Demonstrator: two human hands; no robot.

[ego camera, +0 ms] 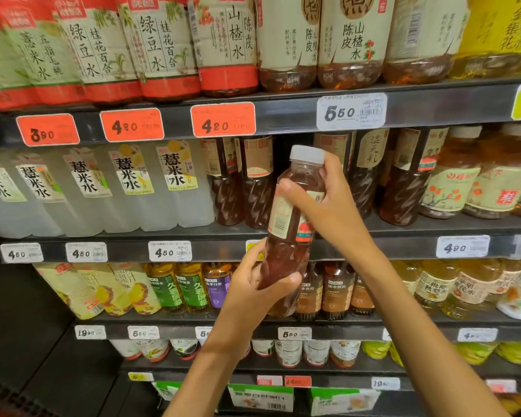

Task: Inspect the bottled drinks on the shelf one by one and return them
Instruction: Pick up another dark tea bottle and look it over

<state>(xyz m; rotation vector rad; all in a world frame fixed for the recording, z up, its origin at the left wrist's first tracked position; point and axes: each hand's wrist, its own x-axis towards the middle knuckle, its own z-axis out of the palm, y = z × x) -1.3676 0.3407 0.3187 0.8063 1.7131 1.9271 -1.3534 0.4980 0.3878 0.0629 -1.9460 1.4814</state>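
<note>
Both hands hold one bottle (289, 227) in front of the second shelf (373, 227); the left hand (253, 284) is wrapped round its lower body, the right hand (322, 203) grips the label and shoulder below the white cap (308, 154); full of brown drink, it looks fairly heavy, stiff, its plastic likely slippery; best gripped at the labelled middle.

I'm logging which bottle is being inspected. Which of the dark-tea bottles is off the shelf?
The white-capped bottle, gripped by the left hand and the right hand; the other dark bottles stand in their shelf row.
</note>
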